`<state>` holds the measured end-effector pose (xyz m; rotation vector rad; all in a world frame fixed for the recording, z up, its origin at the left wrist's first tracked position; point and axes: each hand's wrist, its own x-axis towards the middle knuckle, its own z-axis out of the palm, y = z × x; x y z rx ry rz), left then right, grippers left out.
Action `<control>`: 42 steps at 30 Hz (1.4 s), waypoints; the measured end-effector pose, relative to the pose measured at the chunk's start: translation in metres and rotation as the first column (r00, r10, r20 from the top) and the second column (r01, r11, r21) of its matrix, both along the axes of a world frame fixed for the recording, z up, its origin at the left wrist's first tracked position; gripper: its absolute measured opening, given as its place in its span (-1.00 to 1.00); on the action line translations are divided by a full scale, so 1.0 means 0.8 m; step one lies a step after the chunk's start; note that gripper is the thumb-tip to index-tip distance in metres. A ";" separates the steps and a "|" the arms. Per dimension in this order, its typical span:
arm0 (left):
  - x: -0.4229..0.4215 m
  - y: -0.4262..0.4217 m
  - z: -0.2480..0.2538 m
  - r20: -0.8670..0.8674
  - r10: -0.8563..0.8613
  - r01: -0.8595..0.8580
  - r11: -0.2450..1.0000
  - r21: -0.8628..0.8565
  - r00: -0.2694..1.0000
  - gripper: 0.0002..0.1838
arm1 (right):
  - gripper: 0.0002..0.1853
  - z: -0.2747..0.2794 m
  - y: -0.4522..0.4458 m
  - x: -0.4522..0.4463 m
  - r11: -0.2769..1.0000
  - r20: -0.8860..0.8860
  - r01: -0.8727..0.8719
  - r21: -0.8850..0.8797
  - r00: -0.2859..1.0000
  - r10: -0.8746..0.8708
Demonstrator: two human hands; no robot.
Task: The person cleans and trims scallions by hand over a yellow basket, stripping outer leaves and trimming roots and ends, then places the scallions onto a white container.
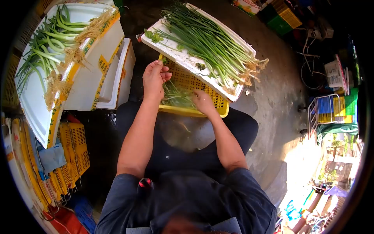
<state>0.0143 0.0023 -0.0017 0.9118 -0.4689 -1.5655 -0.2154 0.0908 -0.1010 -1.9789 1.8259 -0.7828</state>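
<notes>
My left hand (153, 80) is raised at the left edge of a yellow plastic basket (222, 106), its thumb and fingers pinched together; a bit of green shows by the fingertips, too small to name. Over the basket's right part is my right hand (203, 102), fingers curled and slightly blurred, beside thin green stems (176, 95) lying inside. Whether it grips them is hidden. A white foam board (181, 61) rests across the back of the basket, bearing a large bunch of long green onions (210, 43) with roots pointing right.
On the left, a white foam box lid (33, 111) holds thicker green onions (50, 45) above more foam boxes (124, 74). Yellow crates (74, 146) stand at lower left. A metal-framed cart (325, 109) is at the right on the wet floor (272, 89).
</notes>
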 end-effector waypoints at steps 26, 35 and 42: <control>-0.050 0.017 -0.032 0.267 -0.518 0.536 0.844 0.005 0.813 -0.71 | -0.81 0.126 -0.055 0.008 0.879 0.041 0.068 -0.472 0.998 -0.055; -0.047 0.008 -0.050 0.043 -0.374 0.373 0.927 0.029 0.926 -0.74 | -0.76 0.114 -0.021 0.055 0.970 0.123 -0.014 -0.244 0.991 0.045; -0.032 0.005 -0.060 0.083 -0.268 0.253 0.955 0.151 0.960 -0.72 | -0.71 0.065 0.009 -0.015 0.997 0.062 0.011 0.081 0.998 -0.016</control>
